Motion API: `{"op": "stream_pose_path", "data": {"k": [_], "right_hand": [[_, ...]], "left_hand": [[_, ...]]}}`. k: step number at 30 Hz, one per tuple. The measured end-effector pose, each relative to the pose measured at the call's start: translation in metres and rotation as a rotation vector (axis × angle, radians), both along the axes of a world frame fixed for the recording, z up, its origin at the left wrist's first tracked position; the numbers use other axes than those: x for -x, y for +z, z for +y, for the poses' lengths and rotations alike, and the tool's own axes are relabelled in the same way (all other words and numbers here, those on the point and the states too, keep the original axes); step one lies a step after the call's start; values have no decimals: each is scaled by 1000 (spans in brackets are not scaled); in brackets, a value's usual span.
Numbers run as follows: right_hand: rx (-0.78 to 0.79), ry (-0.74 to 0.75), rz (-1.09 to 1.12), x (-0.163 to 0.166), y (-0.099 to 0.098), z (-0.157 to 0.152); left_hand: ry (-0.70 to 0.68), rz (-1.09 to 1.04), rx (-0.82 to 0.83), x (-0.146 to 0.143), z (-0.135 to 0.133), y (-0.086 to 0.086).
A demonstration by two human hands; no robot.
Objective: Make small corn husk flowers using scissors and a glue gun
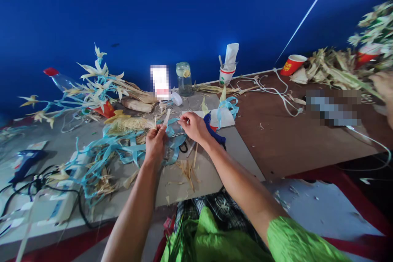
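My left hand (155, 141) is closed around a pale, narrow strip (167, 117) that points up from between thumb and fingers. Just to its right, my right hand (193, 126) makes a pinch at the end of a light blue ribbon (173, 121). Loops of tangled blue ribbon (133, 151) spread over the table under and left of my left hand. A bundle of dry corn husk (130, 125) lies beside that hand. Beneath my hands, a black loop handle (183, 147) shows partly. Against my right wrist is a dark blue tool (216, 131), partly hidden.
Husk flowers on blue stems (100, 86) stand at left in a red cup (106, 109). A blue glue gun (27, 161) and a power strip (66, 198) with cables lie nearer. A lidded jar (184, 82) stands behind. Another person's hand (382, 86) appears at right.
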State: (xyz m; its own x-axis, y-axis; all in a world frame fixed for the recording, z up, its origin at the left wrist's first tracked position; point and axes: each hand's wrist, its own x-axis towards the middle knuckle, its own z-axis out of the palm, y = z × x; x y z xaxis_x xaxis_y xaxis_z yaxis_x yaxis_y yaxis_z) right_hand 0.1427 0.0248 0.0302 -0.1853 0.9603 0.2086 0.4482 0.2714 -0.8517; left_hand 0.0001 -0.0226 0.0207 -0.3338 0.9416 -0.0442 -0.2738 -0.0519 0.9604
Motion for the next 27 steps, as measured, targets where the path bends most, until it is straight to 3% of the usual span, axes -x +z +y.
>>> {"op": "stream_pose_path", "data": {"k": [3,6,11,14,19,27], "right_hand": [[-78,78,-460,-6,2,-5],[-143,206,-666,-4,3,-13],[-184,207,-655,-2,6,-15],[-162,189,-699,-1,4,-14],[-159,249,-832,7,-1,-24],[-68,267,-817,10,9,-34]], "left_hand": [[-7,-15,-15,1,0,1],[-14,-27,-12,2,0,1],[54,86,27,5,2,-3],[23,155,58,6,2,-7],[-7,151,55,7,2,-10],[-4,174,76,10,3,-11]]}}
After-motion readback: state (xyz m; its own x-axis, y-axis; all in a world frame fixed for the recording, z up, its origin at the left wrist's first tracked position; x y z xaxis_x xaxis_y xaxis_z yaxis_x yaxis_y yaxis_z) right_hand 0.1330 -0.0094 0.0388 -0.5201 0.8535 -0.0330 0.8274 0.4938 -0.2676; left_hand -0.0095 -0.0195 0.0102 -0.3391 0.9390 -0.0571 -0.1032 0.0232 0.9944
